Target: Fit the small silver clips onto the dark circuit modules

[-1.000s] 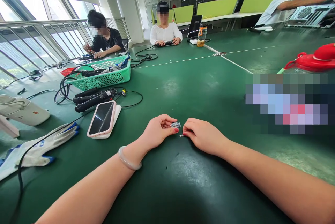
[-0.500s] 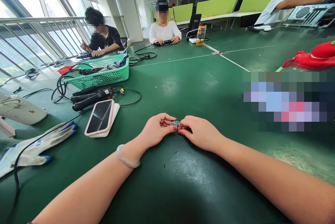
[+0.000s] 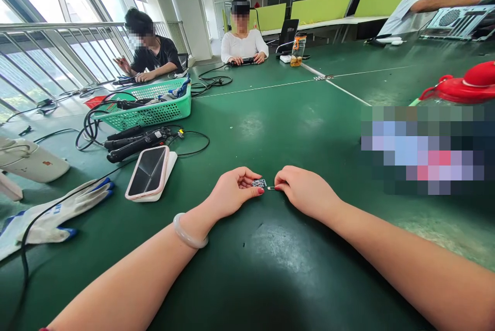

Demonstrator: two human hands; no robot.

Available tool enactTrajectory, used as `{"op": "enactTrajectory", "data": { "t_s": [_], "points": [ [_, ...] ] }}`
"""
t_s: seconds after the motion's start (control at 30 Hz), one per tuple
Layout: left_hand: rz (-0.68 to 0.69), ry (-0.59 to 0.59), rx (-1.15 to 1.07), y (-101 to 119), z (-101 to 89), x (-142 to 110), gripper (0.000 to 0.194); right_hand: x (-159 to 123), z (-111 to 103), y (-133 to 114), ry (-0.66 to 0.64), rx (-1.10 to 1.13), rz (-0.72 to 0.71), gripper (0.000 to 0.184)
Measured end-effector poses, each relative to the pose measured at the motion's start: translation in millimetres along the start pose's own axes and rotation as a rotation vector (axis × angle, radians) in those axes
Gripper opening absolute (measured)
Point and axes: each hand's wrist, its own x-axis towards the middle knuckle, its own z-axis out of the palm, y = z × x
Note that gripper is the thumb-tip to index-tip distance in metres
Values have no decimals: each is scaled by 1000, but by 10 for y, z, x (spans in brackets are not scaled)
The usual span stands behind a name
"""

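Over the green table (image 3: 216, 125) | left hand (image 3: 232, 193): clamped on small patterned piece (image 3: 259, 183), probably pinched edgewise to keep its face visible | right hand (image 3: 305, 189), apart from left: pinching thin pale strip (image 3: 270, 188), seemingly by one end to leave the other free.

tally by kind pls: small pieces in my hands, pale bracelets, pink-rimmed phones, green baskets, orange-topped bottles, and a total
Small pieces held: 2 (flat dark-and-white patterned rectangle in the left hand; thin pale strip in the right hand)
Pale ring-shaped bracelet: 1
Pink-rimmed rectangular phone: 1
Green perforated plastic basket: 1
Clear orange-topped bottle: 1
Total: 6
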Motion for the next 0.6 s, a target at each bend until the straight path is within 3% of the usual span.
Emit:
{"op": "enactTrajectory", "data": {
  "t_s": [0.13, 0.3, 0.43, 0.6],
  "points": [
    [-8, 14, -1, 6, -6, 1, 33, 3, -16, -4, 48, 10, -1, 19],
    [4, 20, 22, -1, 5, -7, 34, -42, -80, -86, 298, 215, -51, 16],
    [2, 0, 16, 21, 21, -29, 33, -79, -47, -169, 260, 206, -194, 16],
    [20, -4, 67, 65, 36, -48, 29, -77, 3, -193, 240, 95, -222, 17]
  ]
}}
